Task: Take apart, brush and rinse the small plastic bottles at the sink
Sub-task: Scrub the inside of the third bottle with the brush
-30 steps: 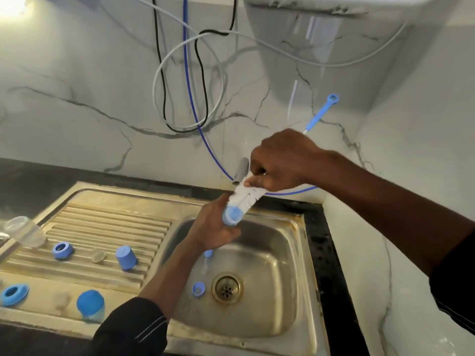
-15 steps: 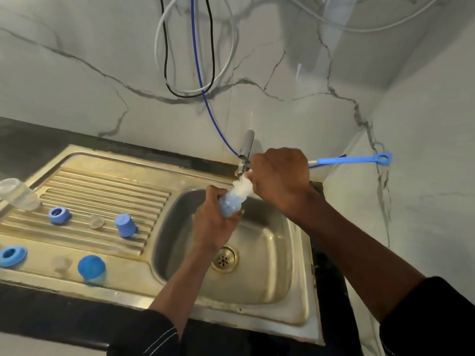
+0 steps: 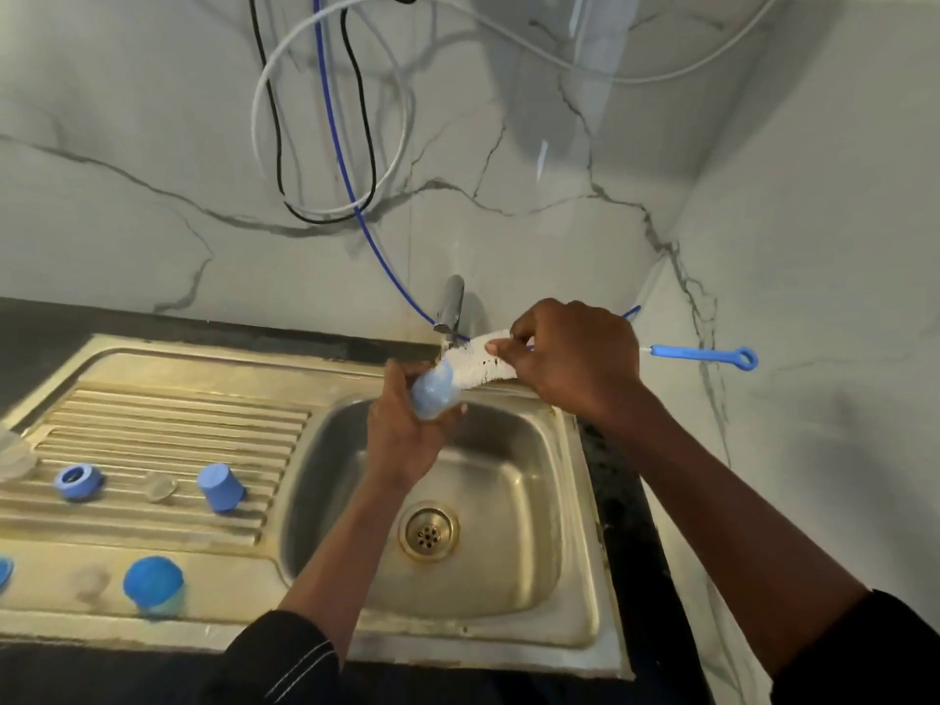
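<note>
Over the sink basin, the left hand is curling round a small blue bottle, holding it tilted just below the tap. The right hand is pinching the white bristles of the bottle brush, whose tip is meeting the bottle's upper end. The brush's blue looped handle is sticking out to the right, toward the marble side wall. On the ribbed drainboard to the left, a blue ring, a clear disc and a blue cap are lying in a row, well apart from the hands. Nearer the front edge, a blue-topped bottle is standing beside what is probably a clear lid, too blurred to be sure. White, black and blue lines are hanging on the wall behind the tap, and the blue one is passing behind the right hand.
</note>
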